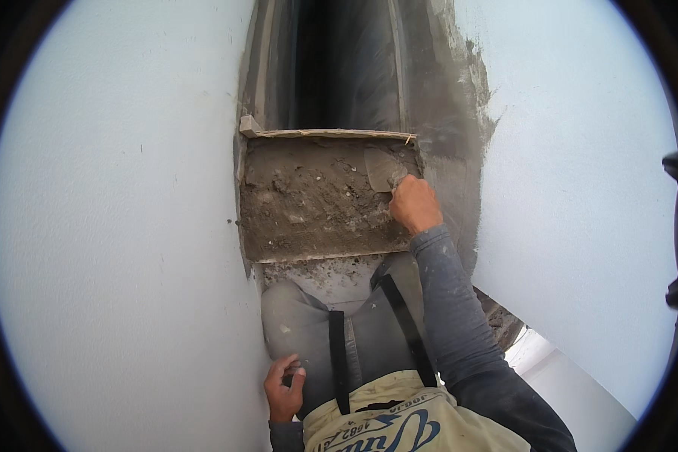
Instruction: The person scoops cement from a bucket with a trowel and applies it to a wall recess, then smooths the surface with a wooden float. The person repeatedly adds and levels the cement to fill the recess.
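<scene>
My right hand [416,202] grips a trowel [378,169], its blade lying over wet grey-brown mortar [301,196] near the right end of a narrow bed. A thin wooden batten [331,133] borders the far side of that mortar, with a small block [250,125] at its left end. My left hand [285,388] rests low beside my left thigh, fingers loosely bent and apart, apparently holding nothing.
White walls [105,226] rise close on both sides, the right one edged with rough grey render [452,113]. Beyond the batten is a dark, narrow recess [331,60]. My knees [282,301] are just short of the bed's near edge, where crumbs of mortar [324,271] lie.
</scene>
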A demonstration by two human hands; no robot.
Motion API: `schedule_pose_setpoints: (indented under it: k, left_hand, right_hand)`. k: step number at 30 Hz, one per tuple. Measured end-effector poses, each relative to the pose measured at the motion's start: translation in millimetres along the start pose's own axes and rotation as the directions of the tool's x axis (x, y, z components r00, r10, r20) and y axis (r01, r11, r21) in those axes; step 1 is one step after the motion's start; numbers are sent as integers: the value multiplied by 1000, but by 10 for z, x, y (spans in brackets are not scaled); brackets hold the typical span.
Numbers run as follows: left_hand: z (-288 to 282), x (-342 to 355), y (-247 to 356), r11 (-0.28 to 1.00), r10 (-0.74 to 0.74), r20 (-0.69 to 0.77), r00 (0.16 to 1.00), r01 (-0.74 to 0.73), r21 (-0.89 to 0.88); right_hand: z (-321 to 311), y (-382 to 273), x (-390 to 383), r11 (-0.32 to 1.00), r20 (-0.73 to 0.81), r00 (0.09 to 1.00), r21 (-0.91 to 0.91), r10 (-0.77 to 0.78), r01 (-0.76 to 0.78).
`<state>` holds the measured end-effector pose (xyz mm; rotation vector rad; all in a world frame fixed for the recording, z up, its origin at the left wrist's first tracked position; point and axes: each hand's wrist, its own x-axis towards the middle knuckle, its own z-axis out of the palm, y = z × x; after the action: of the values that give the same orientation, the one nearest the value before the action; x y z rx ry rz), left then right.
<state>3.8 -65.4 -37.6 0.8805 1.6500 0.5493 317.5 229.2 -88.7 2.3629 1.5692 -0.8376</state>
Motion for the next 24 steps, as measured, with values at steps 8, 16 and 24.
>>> schedule_pose_setpoints:
  k: [8,16,24]
  left_hand:
    - [99,-193,-328,989,148,-58,987,-148,3]
    - [103,-193,-444,986,157,-73,985,-160,-42]
    - [109,-173,-448,983,181,-93,979,-183,-11]
  right_hand:
    - [-29,210,31,962,108,989,-241,-100,124]
    - [155,186,281,984,-2,998,-165,65,-64]
    - [304,58,576,999,192,981,-27,-25,31]
